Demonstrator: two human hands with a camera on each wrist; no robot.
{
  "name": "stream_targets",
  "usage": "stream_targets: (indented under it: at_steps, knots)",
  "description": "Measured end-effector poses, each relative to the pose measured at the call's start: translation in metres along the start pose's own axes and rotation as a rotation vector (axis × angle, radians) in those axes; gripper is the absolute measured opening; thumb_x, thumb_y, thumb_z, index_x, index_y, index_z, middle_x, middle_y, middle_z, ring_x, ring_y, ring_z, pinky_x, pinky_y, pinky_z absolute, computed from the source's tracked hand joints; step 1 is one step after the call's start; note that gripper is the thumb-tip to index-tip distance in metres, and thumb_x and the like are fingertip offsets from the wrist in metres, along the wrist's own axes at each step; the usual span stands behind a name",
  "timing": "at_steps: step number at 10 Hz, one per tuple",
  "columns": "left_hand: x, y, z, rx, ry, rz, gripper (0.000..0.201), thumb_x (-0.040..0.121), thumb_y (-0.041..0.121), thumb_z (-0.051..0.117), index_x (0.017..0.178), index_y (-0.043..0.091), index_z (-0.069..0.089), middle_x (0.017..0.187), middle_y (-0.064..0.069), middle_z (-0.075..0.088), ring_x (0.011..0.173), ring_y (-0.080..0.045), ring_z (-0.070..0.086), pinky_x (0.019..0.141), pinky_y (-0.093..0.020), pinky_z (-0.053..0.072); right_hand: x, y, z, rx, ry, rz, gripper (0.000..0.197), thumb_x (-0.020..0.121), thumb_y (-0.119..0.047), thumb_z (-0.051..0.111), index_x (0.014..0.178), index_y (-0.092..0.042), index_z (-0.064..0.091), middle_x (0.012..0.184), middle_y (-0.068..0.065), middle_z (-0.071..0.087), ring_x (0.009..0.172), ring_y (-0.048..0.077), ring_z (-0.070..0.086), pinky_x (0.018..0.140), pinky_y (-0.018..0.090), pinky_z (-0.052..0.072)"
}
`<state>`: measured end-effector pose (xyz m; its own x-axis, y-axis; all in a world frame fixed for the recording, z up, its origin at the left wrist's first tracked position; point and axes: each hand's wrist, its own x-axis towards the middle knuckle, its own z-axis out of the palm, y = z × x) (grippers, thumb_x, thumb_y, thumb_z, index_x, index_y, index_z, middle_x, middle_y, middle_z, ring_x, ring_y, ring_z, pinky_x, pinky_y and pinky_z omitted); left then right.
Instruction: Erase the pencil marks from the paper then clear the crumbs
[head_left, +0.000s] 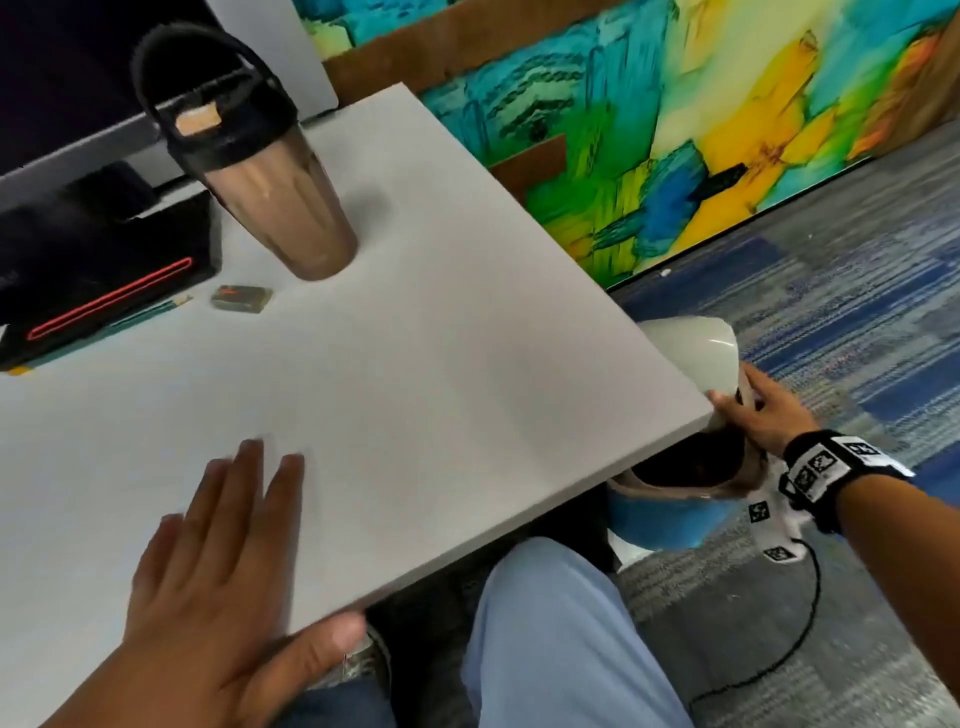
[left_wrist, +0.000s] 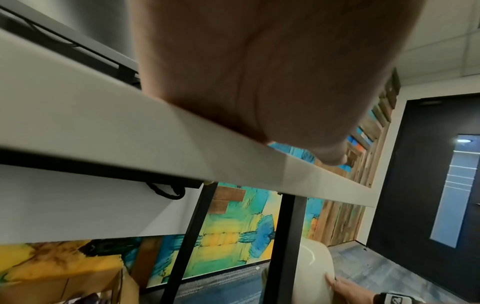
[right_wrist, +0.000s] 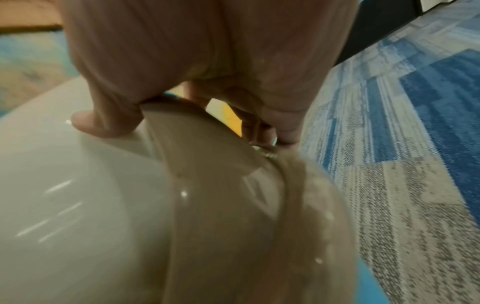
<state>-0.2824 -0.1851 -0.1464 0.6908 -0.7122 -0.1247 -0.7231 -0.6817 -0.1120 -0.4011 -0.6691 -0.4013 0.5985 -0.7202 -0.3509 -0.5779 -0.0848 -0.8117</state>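
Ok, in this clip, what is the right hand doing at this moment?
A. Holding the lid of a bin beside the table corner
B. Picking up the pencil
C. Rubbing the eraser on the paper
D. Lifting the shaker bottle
A: the right hand has its grip on the pale bin lid by the table corner; the eraser lies untouched.

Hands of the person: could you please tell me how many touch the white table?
1: the left hand lies flat on the white table near its front edge; the right hand holds a bin lid beside it.
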Motion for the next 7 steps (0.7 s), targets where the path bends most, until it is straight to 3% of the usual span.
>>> stream_targets:
  at_steps: [1,2,3,4,5,6,7]
  knots:
    - [-0.001,0.001,0.0,-0.008,0.001,0.027,0.096,0.089,0.082,0.02,0.159,0.017,0.02,0.159,-0.018,0.025,0.14,-0.034,0.025,0.09,-0.068,0.038,0.006,0.009,0.007,-0.053,-0.011,0.021,0.082,0.077,-0.04,0.074,0.149,-0.026,0.037,0.129,0.012,0.059,0.11,0.027,0.057,0.09,0.027,0.037]
    - [-0.003,0.0,0.002,-0.031,0.023,0.049,0.098,0.086,0.085,0.019,0.159,0.019,0.019,0.164,-0.009,0.015,0.14,-0.034,0.024,0.092,-0.069,0.035,0.009,0.016,0.012,-0.068,0.009,0.034,0.081,0.077,-0.037,0.075,0.149,-0.025,0.037,0.13,0.013,0.059,0.116,0.029,0.056,0.092,0.028,0.036]
    - [0.0,-0.002,0.003,-0.033,0.069,0.093,0.098,0.085,0.087,0.019,0.16,0.024,0.013,0.167,0.007,0.002,0.139,-0.037,0.025,0.092,-0.074,0.035,0.008,0.018,0.013,-0.045,-0.009,0.008,0.077,0.081,-0.032,0.073,0.148,-0.023,0.038,0.134,0.012,0.056,0.119,0.026,0.053,0.094,0.028,0.033]
    - [0.001,-0.003,0.007,-0.027,0.099,0.085,0.097,0.085,0.086,0.02,0.16,0.024,0.014,0.167,0.008,0.002,0.143,-0.032,0.022,0.092,-0.074,0.035,0.009,0.021,0.011,-0.071,-0.024,-0.002,0.097,0.059,-0.059,0.066,0.146,-0.023,0.041,0.127,0.008,0.059,0.114,0.022,0.054,0.094,0.031,0.036]
    - [0.001,-0.002,0.009,-0.038,0.102,0.054,0.097,0.086,0.085,0.02,0.159,0.02,0.019,0.165,-0.007,0.014,0.146,-0.027,0.018,0.091,-0.071,0.036,0.002,0.016,0.008,-0.101,-0.036,0.033,0.081,0.08,-0.032,0.075,0.149,-0.03,0.034,0.133,0.016,0.057,0.119,0.03,0.055,0.099,0.038,0.041]
    - [0.001,-0.002,0.013,-0.048,0.092,0.022,0.097,0.088,0.083,0.02,0.158,0.015,0.022,0.16,-0.017,0.025,0.142,-0.033,0.022,0.092,-0.067,0.037,-0.009,0.01,0.01,-0.148,-0.017,0.064,0.08,0.084,-0.032,0.071,0.151,-0.03,0.028,0.14,0.019,0.052,0.125,0.037,0.051,0.105,0.048,0.04]
    - [0.002,-0.001,0.017,-0.058,0.053,0.0,0.098,0.088,0.084,0.02,0.159,0.016,0.018,0.162,-0.019,0.022,0.144,-0.031,0.018,0.096,-0.064,0.035,-0.031,-0.006,0.012,-0.198,0.087,0.074,0.079,0.086,-0.036,0.068,0.152,-0.024,0.027,0.145,0.021,0.046,0.129,0.041,0.047,0.108,0.052,0.037]
